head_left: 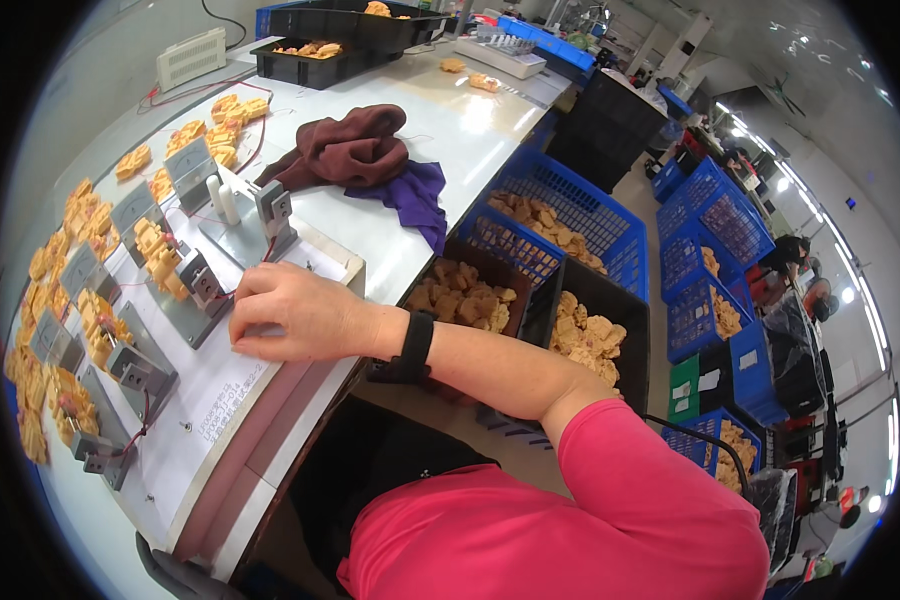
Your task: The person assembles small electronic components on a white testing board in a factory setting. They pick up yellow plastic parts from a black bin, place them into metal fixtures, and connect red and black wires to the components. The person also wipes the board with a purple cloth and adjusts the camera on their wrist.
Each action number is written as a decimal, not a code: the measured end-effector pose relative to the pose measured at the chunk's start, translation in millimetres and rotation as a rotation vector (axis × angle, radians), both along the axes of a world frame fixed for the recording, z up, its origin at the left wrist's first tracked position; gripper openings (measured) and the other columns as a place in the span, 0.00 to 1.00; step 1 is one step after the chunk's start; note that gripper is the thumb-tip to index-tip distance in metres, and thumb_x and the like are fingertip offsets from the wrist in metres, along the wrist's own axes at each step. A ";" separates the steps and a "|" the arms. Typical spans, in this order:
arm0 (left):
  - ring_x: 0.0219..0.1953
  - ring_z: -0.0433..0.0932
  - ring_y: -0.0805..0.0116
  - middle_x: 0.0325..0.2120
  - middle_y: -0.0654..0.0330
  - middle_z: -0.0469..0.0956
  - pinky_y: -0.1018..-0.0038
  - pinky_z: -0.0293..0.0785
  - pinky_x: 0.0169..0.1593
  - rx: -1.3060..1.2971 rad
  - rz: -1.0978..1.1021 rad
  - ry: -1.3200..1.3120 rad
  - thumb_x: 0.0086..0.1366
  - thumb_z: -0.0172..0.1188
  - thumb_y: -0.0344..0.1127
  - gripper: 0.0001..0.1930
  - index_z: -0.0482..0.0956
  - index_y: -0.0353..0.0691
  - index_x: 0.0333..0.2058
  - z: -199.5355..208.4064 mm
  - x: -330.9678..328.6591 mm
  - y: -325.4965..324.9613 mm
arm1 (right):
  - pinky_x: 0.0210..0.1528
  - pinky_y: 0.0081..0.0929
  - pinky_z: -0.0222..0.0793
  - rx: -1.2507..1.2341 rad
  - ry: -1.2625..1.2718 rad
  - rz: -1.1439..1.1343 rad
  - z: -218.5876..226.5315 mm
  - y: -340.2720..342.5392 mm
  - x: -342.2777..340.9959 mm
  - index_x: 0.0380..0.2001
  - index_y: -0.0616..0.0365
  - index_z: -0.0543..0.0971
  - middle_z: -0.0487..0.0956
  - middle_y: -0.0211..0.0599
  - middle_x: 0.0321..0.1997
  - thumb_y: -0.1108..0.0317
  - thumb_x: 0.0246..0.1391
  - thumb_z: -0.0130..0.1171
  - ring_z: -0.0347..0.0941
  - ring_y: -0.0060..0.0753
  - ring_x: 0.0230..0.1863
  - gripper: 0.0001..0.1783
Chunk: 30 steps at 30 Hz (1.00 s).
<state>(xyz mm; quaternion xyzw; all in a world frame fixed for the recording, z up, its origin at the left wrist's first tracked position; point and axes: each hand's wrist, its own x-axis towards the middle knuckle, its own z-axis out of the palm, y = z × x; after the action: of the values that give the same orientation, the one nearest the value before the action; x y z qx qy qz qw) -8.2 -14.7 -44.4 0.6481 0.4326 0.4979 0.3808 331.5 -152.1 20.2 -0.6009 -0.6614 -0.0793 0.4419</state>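
Observation:
My right hand (295, 312) reaches over the edge of a sheet-covered board (220, 375). Its fingers curl in toward the thumb, and whatever they may hold is hidden. A black band circles the wrist. Just beyond the fingertips is a grey clamp block (203, 282) on a metal fixture, whose mount carries a yellow moulded part (160, 258). Two similar fixtures nearer me bear yellow parts (100, 325), (70, 405). The farthest fixture shows two white posts (223, 200) and no yellow part. My left hand is out of sight.
Yellow parts (85, 215) are heaped along the table's left side. A brown cloth (355, 145) and a purple cloth (415, 200) lie beyond the board. Black trays (295, 68) stand at the back. Blue crates (610, 215) and a black bin (635, 365) with yellow parts sit right of the table.

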 end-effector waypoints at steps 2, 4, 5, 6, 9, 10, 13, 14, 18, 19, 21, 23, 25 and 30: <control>0.58 0.67 0.54 0.57 0.47 0.66 0.63 0.65 0.60 -0.022 0.002 -0.026 0.73 0.41 0.46 0.26 0.65 0.30 0.59 0.7 1.7 -1.8 | 0.45 0.33 0.67 0.015 0.000 -0.004 -0.3 0.2 -0.1 0.25 0.50 0.81 0.74 0.34 0.31 0.64 0.46 0.65 0.73 0.40 0.37 0.04; 0.58 0.66 0.54 0.57 0.47 0.65 0.63 0.65 0.60 -0.036 0.003 -0.044 0.73 0.41 0.46 0.26 0.65 0.31 0.59 3.0 3.1 -3.9 | 0.44 0.33 0.67 0.026 -0.014 -0.005 1.1 -0.9 -0.5 0.25 0.50 0.81 0.74 0.34 0.31 0.64 0.46 0.65 0.73 0.40 0.37 0.04; 0.59 0.66 0.55 0.57 0.47 0.65 0.62 0.65 0.60 -0.045 0.005 -0.052 0.73 0.41 0.46 0.26 0.64 0.31 0.59 3.2 3.5 -4.2 | 0.44 0.33 0.67 0.023 -0.012 -0.006 0.9 -0.7 -0.3 0.25 0.50 0.81 0.74 0.34 0.31 0.64 0.46 0.65 0.73 0.40 0.37 0.04; 0.59 0.66 0.55 0.57 0.47 0.65 0.62 0.65 0.61 -0.038 0.008 -0.044 0.73 0.41 0.46 0.26 0.64 0.31 0.59 3.3 3.6 -4.4 | 0.44 0.34 0.67 0.020 -0.010 -0.007 1.0 -0.9 -0.2 0.25 0.50 0.81 0.74 0.34 0.31 0.64 0.46 0.65 0.73 0.40 0.37 0.05; 0.59 0.66 0.55 0.57 0.48 0.65 0.62 0.65 0.61 -0.031 0.017 -0.029 0.73 0.41 0.47 0.26 0.65 0.31 0.59 4.5 3.6 -5.3 | 0.44 0.34 0.67 0.008 -0.003 -0.006 1.3 -1.0 -0.9 0.25 0.51 0.81 0.74 0.34 0.31 0.64 0.47 0.65 0.73 0.40 0.37 0.05; 0.59 0.66 0.55 0.57 0.48 0.65 0.62 0.64 0.61 -0.038 0.020 -0.032 0.73 0.41 0.47 0.26 0.65 0.31 0.59 6.0 4.5 -6.4 | 0.44 0.34 0.67 0.004 0.000 -0.004 1.4 -1.0 -1.2 0.26 0.51 0.81 0.75 0.34 0.31 0.64 0.47 0.65 0.73 0.40 0.37 0.05; 0.59 0.66 0.54 0.57 0.48 0.65 0.61 0.64 0.61 -0.035 0.012 -0.027 0.73 0.41 0.48 0.27 0.65 0.31 0.60 6.1 6.5 -7.7 | 0.44 0.34 0.67 0.011 0.011 0.006 1.5 -1.8 -0.4 0.26 0.51 0.82 0.75 0.35 0.31 0.64 0.47 0.65 0.73 0.40 0.37 0.05; 0.59 0.66 0.54 0.57 0.48 0.66 0.61 0.64 0.62 -0.028 0.011 -0.023 0.73 0.40 0.48 0.27 0.64 0.31 0.60 6.1 5.9 -8.5 | 0.45 0.34 0.68 0.001 0.015 0.012 1.8 -1.8 -0.1 0.27 0.52 0.81 0.75 0.35 0.31 0.65 0.47 0.65 0.73 0.40 0.37 0.05; 0.59 0.66 0.53 0.57 0.48 0.66 0.61 0.63 0.62 0.136 -0.014 0.162 0.72 0.40 0.49 0.28 0.65 0.32 0.60 -9.4 -11.3 13.0 | 0.45 0.33 0.68 -0.018 0.040 0.025 2.5 -2.4 0.2 0.27 0.52 0.81 0.75 0.35 0.32 0.66 0.48 0.65 0.73 0.39 0.38 0.04; 0.59 0.66 0.53 0.58 0.48 0.66 0.61 0.63 0.62 0.139 -0.008 0.164 0.72 0.40 0.49 0.28 0.65 0.32 0.60 -12.0 -12.8 13.6 | 0.45 0.32 0.67 -0.017 0.049 0.025 2.2 -2.2 -0.1 0.27 0.52 0.81 0.75 0.35 0.32 0.66 0.48 0.65 0.73 0.39 0.38 0.04; 0.59 0.66 0.53 0.58 0.48 0.66 0.61 0.63 0.62 0.126 0.001 0.141 0.73 0.40 0.49 0.28 0.65 0.32 0.60 -8.5 -6.4 9.5 | 0.44 0.32 0.67 -0.012 0.051 0.028 0.7 -1.5 0.4 0.26 0.52 0.82 0.75 0.35 0.32 0.65 0.48 0.65 0.73 0.38 0.38 0.04; 0.59 0.66 0.53 0.58 0.48 0.66 0.61 0.63 0.62 0.109 0.007 0.116 0.73 0.40 0.49 0.28 0.65 0.32 0.60 -5.1 -1.9 6.4 | 0.44 0.32 0.67 -0.008 0.048 0.028 0.8 -2.4 1.9 0.26 0.52 0.82 0.76 0.35 0.32 0.65 0.48 0.65 0.73 0.38 0.38 0.04; 0.59 0.66 0.53 0.58 0.48 0.66 0.61 0.63 0.62 0.096 0.011 0.107 0.73 0.39 0.50 0.28 0.65 0.32 0.60 -2.7 4.0 3.4 | 0.44 0.32 0.68 -0.008 0.037 0.026 1.5 -3.6 3.6 0.26 0.52 0.82 0.76 0.35 0.32 0.65 0.48 0.65 0.73 0.38 0.38 0.04; 0.60 0.66 0.53 0.58 0.48 0.66 0.61 0.62 0.63 0.041 0.029 0.082 0.73 0.39 0.50 0.28 0.65 0.32 0.60 1.1 1.7 3.4 | 0.44 0.32 0.68 -0.008 0.031 0.020 2.1 -2.0 0.5 0.27 0.52 0.82 0.76 0.35 0.32 0.66 0.47 0.65 0.73 0.39 0.38 0.04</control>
<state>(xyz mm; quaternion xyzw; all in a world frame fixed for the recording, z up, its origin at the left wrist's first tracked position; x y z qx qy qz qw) -6.5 -11.3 -43.4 0.6694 0.4467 0.4850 0.3422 332.0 -154.1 22.3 -0.5971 -0.6607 -0.0629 0.4505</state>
